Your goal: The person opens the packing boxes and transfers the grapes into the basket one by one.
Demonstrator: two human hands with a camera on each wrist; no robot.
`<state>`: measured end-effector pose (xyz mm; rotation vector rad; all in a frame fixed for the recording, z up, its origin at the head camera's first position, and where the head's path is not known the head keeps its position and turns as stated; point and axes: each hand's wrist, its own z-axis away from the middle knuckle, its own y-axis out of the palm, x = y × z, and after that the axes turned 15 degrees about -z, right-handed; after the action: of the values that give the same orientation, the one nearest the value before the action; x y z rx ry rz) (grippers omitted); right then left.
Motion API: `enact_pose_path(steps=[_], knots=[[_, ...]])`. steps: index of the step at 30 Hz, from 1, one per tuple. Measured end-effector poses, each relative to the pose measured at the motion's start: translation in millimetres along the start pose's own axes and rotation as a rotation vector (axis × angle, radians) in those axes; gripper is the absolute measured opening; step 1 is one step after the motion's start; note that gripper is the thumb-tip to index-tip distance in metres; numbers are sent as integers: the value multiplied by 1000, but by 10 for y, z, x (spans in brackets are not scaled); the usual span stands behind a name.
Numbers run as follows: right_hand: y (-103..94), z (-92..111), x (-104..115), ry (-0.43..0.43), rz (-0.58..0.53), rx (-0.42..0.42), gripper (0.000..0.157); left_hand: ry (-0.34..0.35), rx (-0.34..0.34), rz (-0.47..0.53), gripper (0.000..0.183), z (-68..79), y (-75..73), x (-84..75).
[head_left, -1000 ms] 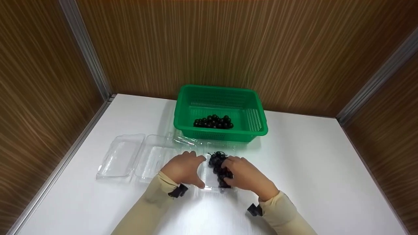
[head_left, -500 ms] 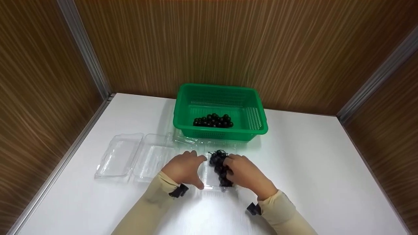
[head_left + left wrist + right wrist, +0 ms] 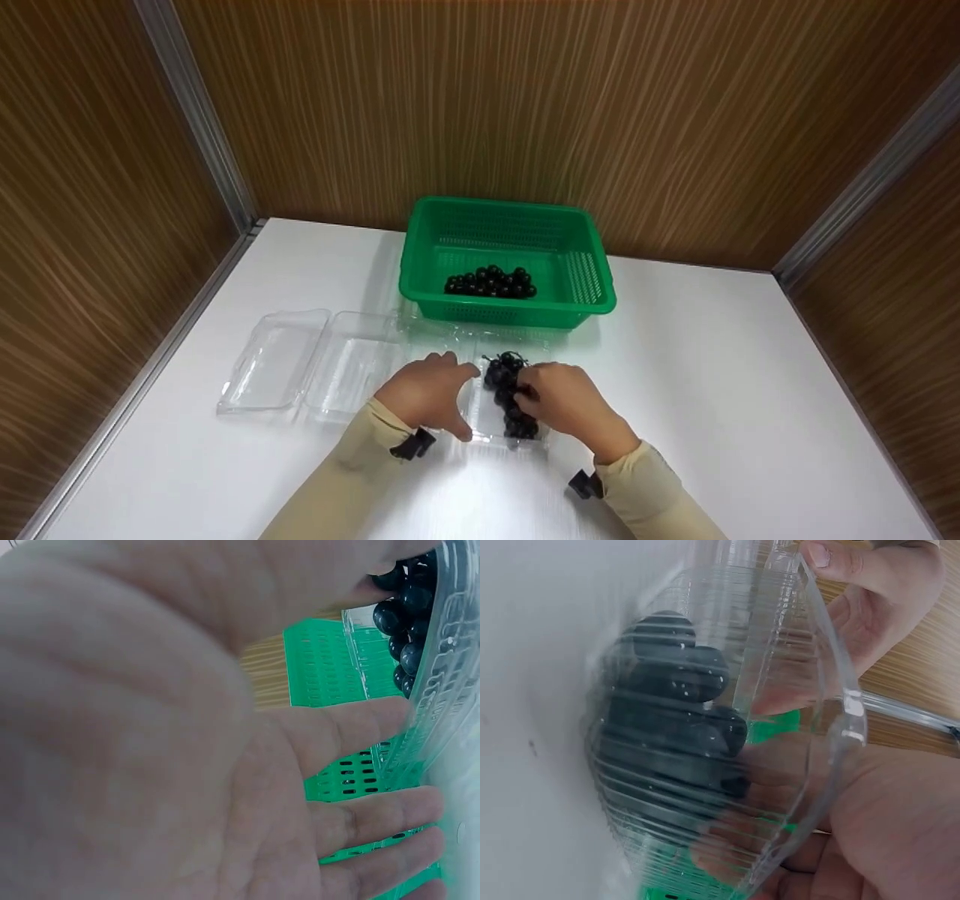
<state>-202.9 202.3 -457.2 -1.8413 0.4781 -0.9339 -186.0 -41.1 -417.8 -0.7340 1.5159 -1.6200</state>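
Observation:
A bunch of dark grapes (image 3: 517,427) lies lengthwise in a clear plastic clamshell box (image 3: 487,427) at the middle of the table. My right hand (image 3: 566,401) reaches over the box's right side and grips the grapes with curled fingers. Seen through the box's ribbed wall in the right wrist view, its fingers (image 3: 727,855) are among the grapes (image 3: 667,742). At the box's left side rests my left hand (image 3: 427,394), thumb and fingers spread apart. In the left wrist view its straight fingers (image 3: 360,731) touch the clear box wall (image 3: 446,675).
Behind the box stands a green perforated basket (image 3: 506,306) holding more dark grapes (image 3: 491,283). To the left lies another opened clear clamshell (image 3: 274,360), partly behind my left hand. Wood-patterned panels (image 3: 480,105) enclose the white table (image 3: 712,375) at the back and sides.
My right hand has drawn its thumb and fingers closer together on the grapes, shifting slightly away from the box's near end. More grapes show there. The left hand stays at the box's left side.

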Motion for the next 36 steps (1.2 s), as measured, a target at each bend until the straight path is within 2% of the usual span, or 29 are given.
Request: enact_pose_path(steps=[7, 12, 18, 22, 30, 36], knots=[[43, 11, -8, 35, 19, -28, 19, 2, -6, 8, 85, 8, 6, -8], [46, 20, 14, 64, 11, -4, 18, 1, -3, 12, 85, 7, 11, -15], [26, 18, 29, 7, 26, 47, 13, 0, -2, 25, 84, -5, 15, 17], [25, 10, 25, 16, 28, 52, 11, 0, 1, 34, 84, -12, 21, 33], [2, 6, 34, 91, -12, 61, 25, 6, 27, 31, 85, -17, 24, 14], [21, 33, 33, 114, -4, 37, 27, 19, 23, 32, 84, -18, 17, -8]])
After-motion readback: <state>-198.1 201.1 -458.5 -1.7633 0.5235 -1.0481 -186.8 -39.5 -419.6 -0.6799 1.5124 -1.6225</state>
